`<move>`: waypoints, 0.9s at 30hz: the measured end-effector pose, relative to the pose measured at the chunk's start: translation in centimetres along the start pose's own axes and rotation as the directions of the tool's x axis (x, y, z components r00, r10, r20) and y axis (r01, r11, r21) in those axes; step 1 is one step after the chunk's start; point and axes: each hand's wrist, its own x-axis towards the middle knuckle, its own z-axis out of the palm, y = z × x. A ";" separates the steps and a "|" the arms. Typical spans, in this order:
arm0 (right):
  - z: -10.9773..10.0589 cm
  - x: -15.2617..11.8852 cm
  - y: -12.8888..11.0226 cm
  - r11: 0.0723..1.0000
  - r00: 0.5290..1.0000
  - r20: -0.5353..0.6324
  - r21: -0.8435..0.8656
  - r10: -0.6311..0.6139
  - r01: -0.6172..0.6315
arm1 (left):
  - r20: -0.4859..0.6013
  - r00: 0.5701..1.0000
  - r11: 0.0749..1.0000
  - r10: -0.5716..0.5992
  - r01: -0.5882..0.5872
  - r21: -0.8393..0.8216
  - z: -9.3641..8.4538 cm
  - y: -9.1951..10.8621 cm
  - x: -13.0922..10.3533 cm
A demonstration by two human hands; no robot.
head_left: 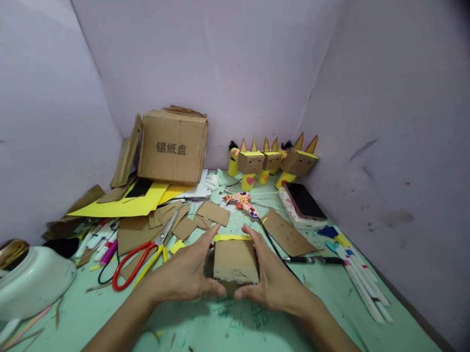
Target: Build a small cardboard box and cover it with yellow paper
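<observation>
A small cardboard box (pixel 235 258) with a yellow strip along its far edge is between my two hands, near the middle of the table. My left hand (pixel 190 270) presses its left side, fingers curving round it. On the opposite side my right hand (pixel 267 270) grips it, the thumb along the near edge. The box's near edge looks torn and rough, and its underside is hidden. Just beyond it lie cardboard pieces (pixel 213 212) and a flower-patterned glue gun (pixel 241 202), whose black cord passes to the right of my right hand.
Red-handled scissors (pixel 145 253) lie left of my hands. Behind stand a large carton (pixel 174 147) and cardboard animal figures (pixel 252 165) with yellow bodies. A phone (pixel 305 200) rests on a white box at right, with markers (pixel 360 282) nearer. A white pot (pixel 34 278) stands at far left.
</observation>
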 end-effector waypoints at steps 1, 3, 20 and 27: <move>0.0 0.0 0.1 1.000 1.000 0.004 0.014 0.017 -0.017 | 0.003 1.000 1.000 0.000 0.000 -0.028 0.2 -0.2 0.1; 0.1 0.0 0.3 0.996 0.999 -0.002 0.081 0.038 -0.037 | -0.012 1.000 0.996 0.026 -0.027 -0.084 0.5 -0.4 0.5; -0.5 0.7 0.5 0.802 0.999 0.019 0.595 0.046 -0.048 | -0.143 0.986 0.869 0.086 -0.144 -0.473 1.2 -1.2 1.5; -0.1 1.2 1.3 0.586 0.976 -0.077 0.808 0.204 -0.059 | -0.419 0.800 0.899 0.430 -0.423 0.116 3.5 -1.5 1.6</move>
